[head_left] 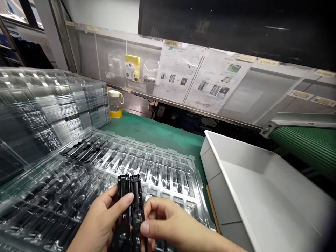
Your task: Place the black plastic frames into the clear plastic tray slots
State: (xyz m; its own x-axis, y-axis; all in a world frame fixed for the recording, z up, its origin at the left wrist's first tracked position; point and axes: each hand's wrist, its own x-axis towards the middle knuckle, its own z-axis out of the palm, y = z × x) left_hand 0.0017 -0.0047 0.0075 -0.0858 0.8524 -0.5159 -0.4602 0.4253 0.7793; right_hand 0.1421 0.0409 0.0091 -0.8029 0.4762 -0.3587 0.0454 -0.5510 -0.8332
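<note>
Head view: the left hand [101, 224] and right hand [168, 224] each pinch one of two black plastic parts [130, 203], held upright side by side over the clear tray's [168, 164] near edge. Only the tray's far-left pockets hold parts [84, 148]; the others look unfilled.

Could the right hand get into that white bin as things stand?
Probably yes: the white bin is open-topped, right beside the right hand, with nothing between, though that hand grips black parts.

Compartment tray [162, 164] on mat [157, 134]; tray stack [47, 105] left, bin [262, 189] right, jar [114, 101] behind.
</note>
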